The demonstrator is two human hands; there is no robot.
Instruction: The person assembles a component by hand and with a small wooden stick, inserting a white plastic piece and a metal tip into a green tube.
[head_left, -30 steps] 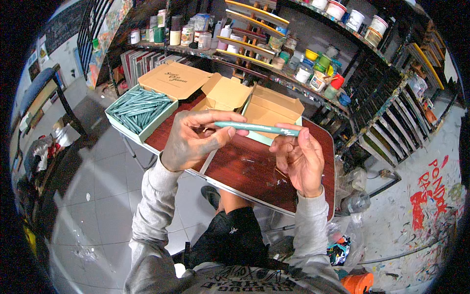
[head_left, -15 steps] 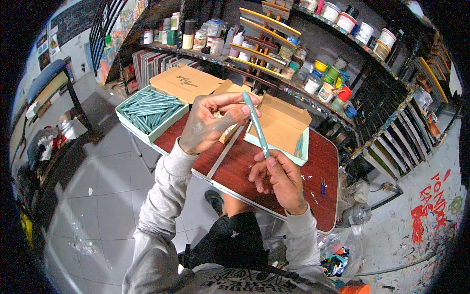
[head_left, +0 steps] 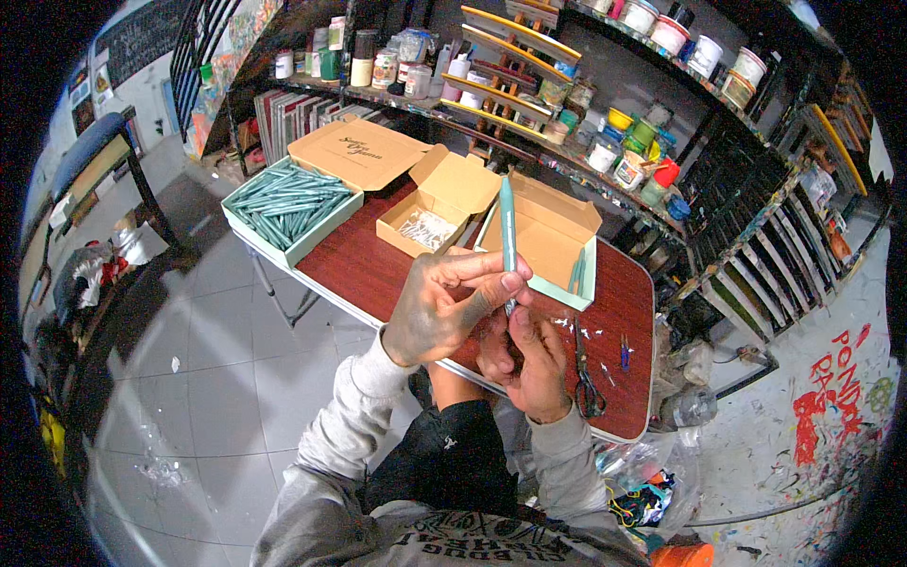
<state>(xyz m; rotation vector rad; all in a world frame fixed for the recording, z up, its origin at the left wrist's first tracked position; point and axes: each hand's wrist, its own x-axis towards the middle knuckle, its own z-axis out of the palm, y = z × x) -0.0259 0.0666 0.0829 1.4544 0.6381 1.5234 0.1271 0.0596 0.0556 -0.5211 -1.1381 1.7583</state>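
Note:
A teal pen [head_left: 508, 222] stands nearly upright in front of me, and both my hands are on it. My left hand [head_left: 439, 307] pinches its barrel between thumb and fingers. Below that, my right hand [head_left: 531, 364] has its fingers closed around the lower end, which they mostly hide. Beyond my left hand sits a small brown box [head_left: 397, 236] with little white pieces inside. An open mint-sided box [head_left: 564, 296] to the right holds a few teal pens [head_left: 577, 272]. At the left table edge, another box [head_left: 326, 234] is heaped with similar pens [head_left: 288, 203].
Black-handled scissors [head_left: 590, 395] and a blue-handled tool [head_left: 624, 352] lie on the red-brown table [head_left: 628, 302], among white scraps. Behind it are shelves of jars and paint tubs [head_left: 602, 159]. A rack of frames [head_left: 756, 293] stands right, a chair [head_left: 94, 170] left.
My left hand has come down and toward my right hand, sliding from the pen's upper end to its middle. The pen is more upright. The small brown box and scissors now show.

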